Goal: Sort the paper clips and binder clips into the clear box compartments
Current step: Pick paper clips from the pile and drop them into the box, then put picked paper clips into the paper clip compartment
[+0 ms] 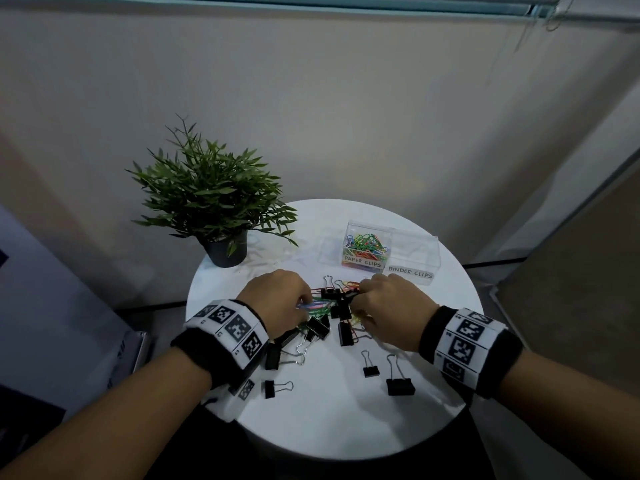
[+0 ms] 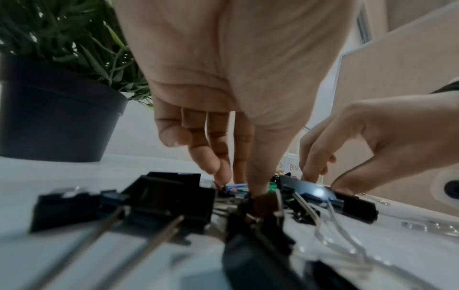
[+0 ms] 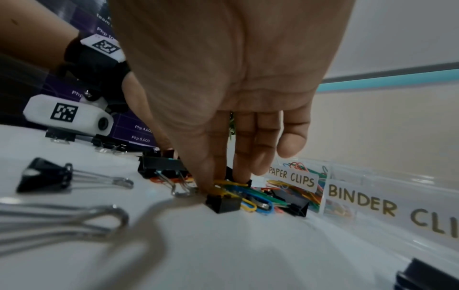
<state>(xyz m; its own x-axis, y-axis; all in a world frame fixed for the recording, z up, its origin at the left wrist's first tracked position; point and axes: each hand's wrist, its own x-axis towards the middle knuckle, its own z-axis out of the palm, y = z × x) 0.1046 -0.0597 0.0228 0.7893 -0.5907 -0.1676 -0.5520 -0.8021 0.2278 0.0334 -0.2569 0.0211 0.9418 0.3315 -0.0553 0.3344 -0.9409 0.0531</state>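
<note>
Black binder clips and coloured paper clips lie mixed in a pile [image 1: 334,315] at the middle of the round white table [image 1: 346,434]. My left hand [image 1: 306,304] reaches into the pile's left side, thumb and fingers pinching coloured paper clips [image 2: 238,188]. My right hand [image 1: 356,296] works the right side, pinching a yellow paper clip [image 3: 232,184] beside a small binder clip [image 3: 223,203]. Behind stands the clear box [image 1: 415,237]. Its "PAPER CLIPS" compartment [image 1: 367,245] holds many coloured clips. The "BINDER CLIPS" compartment [image 1: 414,252] looks bare.
Loose binder clips lie nearer me at the front [image 1: 400,386], [image 1: 370,367] and front left [image 1: 275,388]. A potted plant [image 1: 214,202] in a dark pot [image 2: 57,117] stands at the table's back left. The wall is close behind.
</note>
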